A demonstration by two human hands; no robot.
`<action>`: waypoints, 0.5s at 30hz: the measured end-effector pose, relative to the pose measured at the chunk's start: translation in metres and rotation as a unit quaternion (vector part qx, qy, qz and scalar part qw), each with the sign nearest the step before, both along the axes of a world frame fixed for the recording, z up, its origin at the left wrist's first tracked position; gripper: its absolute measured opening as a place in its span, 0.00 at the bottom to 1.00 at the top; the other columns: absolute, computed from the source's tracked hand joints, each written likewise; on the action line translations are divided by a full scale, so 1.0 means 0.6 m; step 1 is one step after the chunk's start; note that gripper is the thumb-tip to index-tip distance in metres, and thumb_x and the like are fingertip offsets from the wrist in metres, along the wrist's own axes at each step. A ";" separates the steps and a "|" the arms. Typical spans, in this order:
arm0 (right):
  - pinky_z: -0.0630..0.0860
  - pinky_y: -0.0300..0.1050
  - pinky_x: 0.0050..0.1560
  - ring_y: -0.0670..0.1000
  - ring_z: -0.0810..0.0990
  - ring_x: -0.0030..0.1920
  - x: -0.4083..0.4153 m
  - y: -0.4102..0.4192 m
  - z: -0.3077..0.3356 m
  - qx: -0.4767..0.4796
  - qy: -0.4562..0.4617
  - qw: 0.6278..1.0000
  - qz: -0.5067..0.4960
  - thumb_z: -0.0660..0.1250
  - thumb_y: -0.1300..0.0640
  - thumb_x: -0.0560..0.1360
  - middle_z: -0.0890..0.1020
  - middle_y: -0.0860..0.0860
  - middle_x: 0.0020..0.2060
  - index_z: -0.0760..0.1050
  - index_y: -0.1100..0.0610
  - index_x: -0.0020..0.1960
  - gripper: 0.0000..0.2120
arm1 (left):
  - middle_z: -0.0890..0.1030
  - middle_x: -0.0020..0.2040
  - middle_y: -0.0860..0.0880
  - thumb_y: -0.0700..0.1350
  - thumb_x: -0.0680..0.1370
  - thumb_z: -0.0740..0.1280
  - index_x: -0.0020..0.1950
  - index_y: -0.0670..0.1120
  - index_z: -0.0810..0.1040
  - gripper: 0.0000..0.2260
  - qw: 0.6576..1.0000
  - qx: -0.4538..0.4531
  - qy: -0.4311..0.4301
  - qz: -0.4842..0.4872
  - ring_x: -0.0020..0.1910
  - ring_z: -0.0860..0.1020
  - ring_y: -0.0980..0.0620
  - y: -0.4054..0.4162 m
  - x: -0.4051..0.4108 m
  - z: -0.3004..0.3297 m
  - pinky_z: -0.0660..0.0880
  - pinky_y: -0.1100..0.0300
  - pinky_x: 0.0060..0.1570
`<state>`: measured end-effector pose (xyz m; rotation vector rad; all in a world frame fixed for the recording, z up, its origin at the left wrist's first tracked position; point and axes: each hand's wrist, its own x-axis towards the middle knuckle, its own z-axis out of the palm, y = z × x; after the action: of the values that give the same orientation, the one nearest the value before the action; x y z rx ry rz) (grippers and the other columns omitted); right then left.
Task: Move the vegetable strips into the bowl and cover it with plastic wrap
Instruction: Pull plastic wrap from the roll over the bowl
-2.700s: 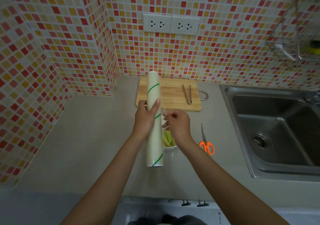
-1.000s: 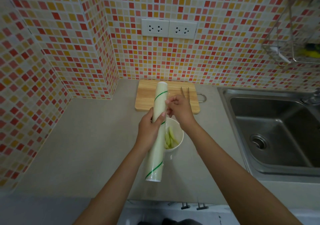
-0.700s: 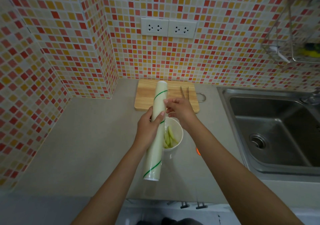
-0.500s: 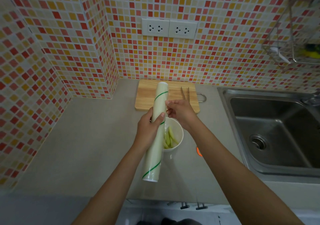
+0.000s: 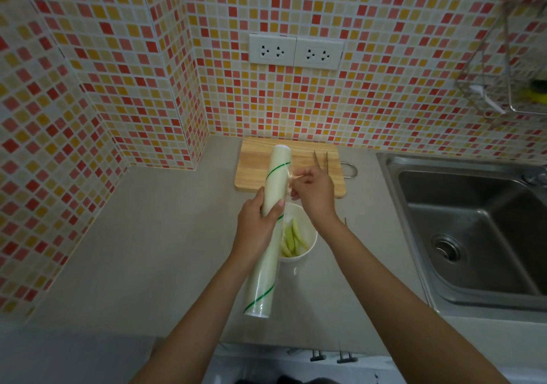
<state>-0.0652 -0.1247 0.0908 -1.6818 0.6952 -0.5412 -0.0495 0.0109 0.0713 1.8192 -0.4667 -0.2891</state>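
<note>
A white bowl (image 5: 307,246) stands on the grey counter and holds pale green vegetable strips (image 5: 291,240). Above its left side I hold a long roll of plastic wrap (image 5: 270,214) with green stripes, tilted lengthwise away from me. My left hand (image 5: 256,229) grips the roll around its middle. My right hand (image 5: 313,189) pinches the loose film edge beside the roll's upper part, just above the bowl. The roll hides the bowl's left rim.
A wooden cutting board (image 5: 254,167) lies at the back with metal tongs (image 5: 321,163) on it. A steel sink (image 5: 473,235) is on the right. A scissor tip (image 5: 345,221) shows beside my right forearm. Tiled walls close the left and back; a wire rack (image 5: 503,87) hangs upper right.
My right hand has shifted from the roll's lower part over the bowl to its upper part. The roll has tilted a little, and the bowl now shows below my hands.
</note>
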 end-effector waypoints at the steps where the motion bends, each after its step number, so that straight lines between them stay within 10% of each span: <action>1: 0.76 0.41 0.32 0.48 0.77 0.29 0.001 0.002 0.001 -0.066 0.015 0.998 0.002 0.67 0.68 0.71 0.78 0.55 0.33 0.76 0.60 0.47 0.06 | 0.82 0.46 0.46 0.51 0.77 0.65 0.61 0.51 0.76 0.13 1.000 0.006 -0.006 0.000 0.45 0.80 0.52 0.000 0.001 0.000 0.74 0.59 0.44; 6: 0.75 0.50 0.38 0.56 0.78 0.37 0.015 0.011 0.010 -0.262 0.098 0.960 0.015 0.63 0.65 0.71 0.81 0.57 0.36 0.78 0.65 0.43 0.06 | 0.82 0.45 0.46 0.51 0.77 0.64 0.58 0.51 0.77 0.11 1.000 0.009 0.004 -0.001 0.45 0.80 0.50 -0.002 -0.005 -0.004 0.75 0.53 0.47; 15: 0.73 0.42 0.27 0.52 0.73 0.24 0.032 -0.002 -0.006 0.082 0.054 0.994 -0.050 0.61 0.69 0.73 0.76 0.58 0.27 0.72 0.64 0.30 0.13 | 0.82 0.47 0.45 0.51 0.78 0.63 0.58 0.49 0.78 0.11 0.999 0.010 0.040 0.011 0.46 0.80 0.51 0.003 -0.011 -0.006 0.75 0.56 0.47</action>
<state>-0.0460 -0.1259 0.0874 -1.5365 0.8835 -0.4523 -0.0562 0.0126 0.0675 1.8232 -0.3889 -0.3522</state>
